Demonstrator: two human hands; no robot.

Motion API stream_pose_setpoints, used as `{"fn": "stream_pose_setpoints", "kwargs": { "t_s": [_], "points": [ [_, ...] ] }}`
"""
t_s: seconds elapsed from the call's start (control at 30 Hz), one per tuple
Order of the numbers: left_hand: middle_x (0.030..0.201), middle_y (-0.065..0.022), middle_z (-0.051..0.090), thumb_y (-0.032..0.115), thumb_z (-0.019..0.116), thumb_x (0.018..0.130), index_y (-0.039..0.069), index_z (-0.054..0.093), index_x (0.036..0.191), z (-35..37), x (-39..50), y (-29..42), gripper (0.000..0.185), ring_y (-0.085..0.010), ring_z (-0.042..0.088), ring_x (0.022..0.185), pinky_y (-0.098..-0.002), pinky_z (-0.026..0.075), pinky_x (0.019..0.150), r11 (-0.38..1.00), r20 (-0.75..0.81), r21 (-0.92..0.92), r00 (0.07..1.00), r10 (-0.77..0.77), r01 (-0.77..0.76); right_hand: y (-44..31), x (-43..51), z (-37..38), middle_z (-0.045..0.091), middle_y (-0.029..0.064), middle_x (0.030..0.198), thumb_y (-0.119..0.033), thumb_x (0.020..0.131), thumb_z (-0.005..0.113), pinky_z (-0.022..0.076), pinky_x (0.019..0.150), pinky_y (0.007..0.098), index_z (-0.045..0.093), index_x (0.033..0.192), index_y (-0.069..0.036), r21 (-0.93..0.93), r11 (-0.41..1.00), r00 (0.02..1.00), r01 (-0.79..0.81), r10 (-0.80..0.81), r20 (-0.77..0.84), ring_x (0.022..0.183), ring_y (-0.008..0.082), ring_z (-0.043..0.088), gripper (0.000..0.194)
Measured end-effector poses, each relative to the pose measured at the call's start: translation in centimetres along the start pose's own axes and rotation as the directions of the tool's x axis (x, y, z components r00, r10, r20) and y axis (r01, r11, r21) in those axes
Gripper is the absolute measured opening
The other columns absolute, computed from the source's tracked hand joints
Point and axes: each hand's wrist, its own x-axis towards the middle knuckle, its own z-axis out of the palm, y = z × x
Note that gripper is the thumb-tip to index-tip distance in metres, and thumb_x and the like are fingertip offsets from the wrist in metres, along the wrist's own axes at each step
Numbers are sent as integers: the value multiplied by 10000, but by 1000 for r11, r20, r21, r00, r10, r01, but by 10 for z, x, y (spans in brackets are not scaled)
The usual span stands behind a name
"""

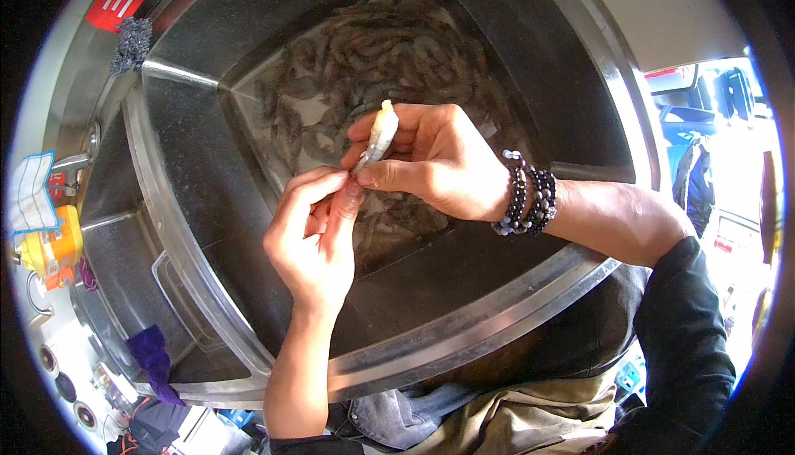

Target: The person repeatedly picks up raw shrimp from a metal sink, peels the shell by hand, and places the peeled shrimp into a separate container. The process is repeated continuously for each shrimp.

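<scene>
Both hands are close together above a deep stainless steel sink basin (497,281). A pale peeled shrimp (383,130), yellowish at its upper end, stands between them. My right hand (435,163), with several dark bead bracelets at the wrist, grips its lower part between thumb and fingers. My left hand (320,225) pinches the narrow bottom end with thumb and forefinger; the fingertips of the two hands nearly meet. Below them, many grey shrimp (385,51) lie over the basin's floor, partly hidden by the hands.
A second sink basin (112,188) adjoins on the left, with a purple cloth (152,355) over its rim. A steel wool scourer (131,45) sits at the upper left, and a yellow bottle (59,244) and a checked cloth (31,191) are at the far left.
</scene>
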Motion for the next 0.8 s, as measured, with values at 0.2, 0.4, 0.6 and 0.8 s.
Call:
{"fn": "stream_pose_setpoints", "kwargs": {
  "t_s": [0.2,0.4,0.6,0.8],
  "points": [
    [860,-107,694,16,673,913,-54,651,1026,-2,-1,8,135,-137,678,772,-249,550,714,977,-2,-40,977,-211,211,-1,1,-4,697,164,1086,45,878,652,559,878,310,547,1232,69,-53,998,998,23,-20,56,990,183,679,370],
    [860,-106,674,7,623,921,-26,628,1013,-13,8,9,98,-178,675,733,-254,553,685,534,262,-581,763,-592,614,-6,-3,-6,702,155,1079,38,883,646,560,867,300,589,1191,63,-281,956,996,82,-66,66,975,164,683,313],
    [854,-120,676,17,609,922,-29,639,978,-19,10,6,79,-168,658,695,-218,542,639,354,381,-641,683,-623,681,-6,-4,-3,704,145,1068,45,878,648,557,873,295,580,1209,56,-234,966,993,108,-95,65,972,156,683,338],
    [857,-133,674,29,619,908,-28,652,975,-21,9,8,94,-160,638,685,-202,521,619,235,500,-646,636,-588,726,-6,-7,1,708,140,1055,70,868,639,561,866,302,567,1214,66,-111,988,993,107,-101,58,967,156,683,354]
  ]
}}
